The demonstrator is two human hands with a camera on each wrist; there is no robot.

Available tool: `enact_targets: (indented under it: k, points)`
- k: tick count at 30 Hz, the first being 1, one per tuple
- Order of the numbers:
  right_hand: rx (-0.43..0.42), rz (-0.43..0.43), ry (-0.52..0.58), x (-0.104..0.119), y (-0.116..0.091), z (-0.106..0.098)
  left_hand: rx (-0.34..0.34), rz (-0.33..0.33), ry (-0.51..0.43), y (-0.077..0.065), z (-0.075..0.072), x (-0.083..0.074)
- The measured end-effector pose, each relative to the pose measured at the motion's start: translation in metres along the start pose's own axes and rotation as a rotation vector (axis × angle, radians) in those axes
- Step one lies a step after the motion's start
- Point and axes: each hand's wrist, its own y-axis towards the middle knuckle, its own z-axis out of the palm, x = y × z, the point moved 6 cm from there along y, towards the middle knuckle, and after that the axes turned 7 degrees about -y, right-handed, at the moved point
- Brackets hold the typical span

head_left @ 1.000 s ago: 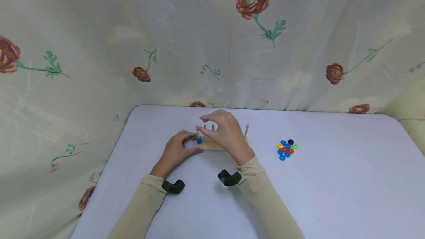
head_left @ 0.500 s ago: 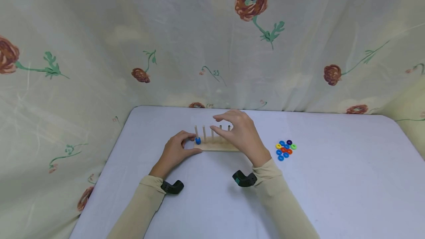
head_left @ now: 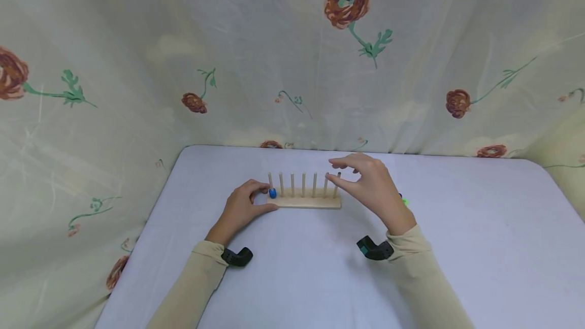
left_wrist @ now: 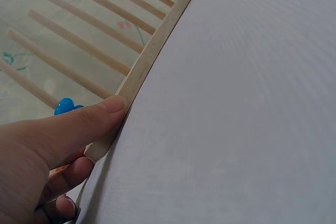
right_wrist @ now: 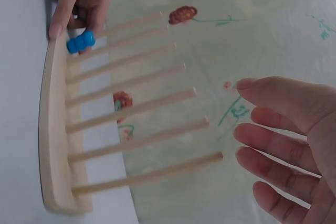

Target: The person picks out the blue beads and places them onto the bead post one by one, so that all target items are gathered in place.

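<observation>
A wooden peg board (head_left: 303,202) with a row of several upright pegs stands on the table. Blue rings (right_wrist: 81,42) are stacked low on its leftmost peg. My left hand (head_left: 242,210) grips the board's left end, its thumb (left_wrist: 113,103) on the front edge and the other fingers curled round behind. My right hand (head_left: 372,187) is in the air by the right-hand pegs, fingers spread and relaxed around nothing, as the right wrist view shows. A bit of a green ring (head_left: 405,201) shows past the right hand, which hides the other loose rings.
The white table (head_left: 480,248) reaches to a flowered curtain (head_left: 292,55) hanging along its back edge. A dark wrist camera (head_left: 237,257) sits on the left wrist, and another camera (head_left: 375,249) on the right.
My right hand has moved right, away from the leftmost peg and along the row, uncovering the pegs and now covering most of the loose rings. The left hand stays on the board.
</observation>
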Motion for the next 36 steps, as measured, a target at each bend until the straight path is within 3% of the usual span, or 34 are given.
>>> enact_targets:
  k: [10,25,32,36]
  points:
    - [0.015,0.022,-0.095,-0.031,-0.028,-0.012,0.005,-0.01,-0.011,-0.001,-0.001,-0.003]
    - [0.262,0.121,-0.154,-0.069,-0.067,-0.009,0.009,-0.015,-0.019,0.0,0.001,-0.002]
    - [0.324,0.135,-0.188,-0.087,-0.084,-0.012,0.01,-0.015,-0.011,0.0,0.0,-0.001]
    - [0.397,0.199,-0.197,-0.097,-0.092,-0.009,0.011,-0.022,-0.02,0.0,0.0,-0.001]
